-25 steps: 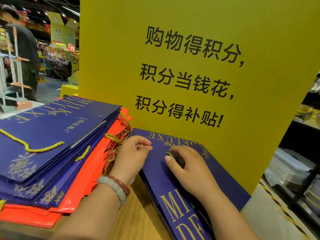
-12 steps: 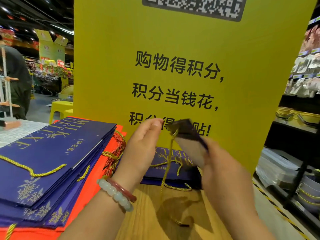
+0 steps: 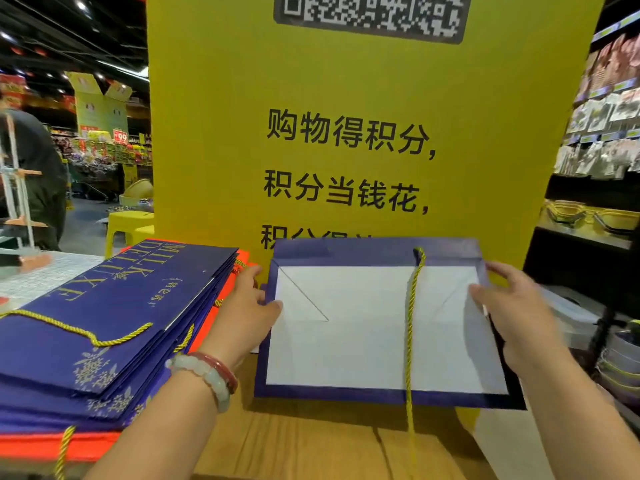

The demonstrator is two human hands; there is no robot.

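Both arms reach forward, with a gap between them. The left hand (image 3: 247, 308) holds the left side of the paper bag (image 3: 346, 348), thumb on the front and fingers tucked behind. The right hand (image 3: 519, 306) holds the right side, thumb in front and fingers curled over the edge. It looks a bit blurry.

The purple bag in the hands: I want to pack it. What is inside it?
Only white lining with diagonal creases shows inside the purple bag, and a yellow cord crosses it. The left hand and right hand cover its side edges.
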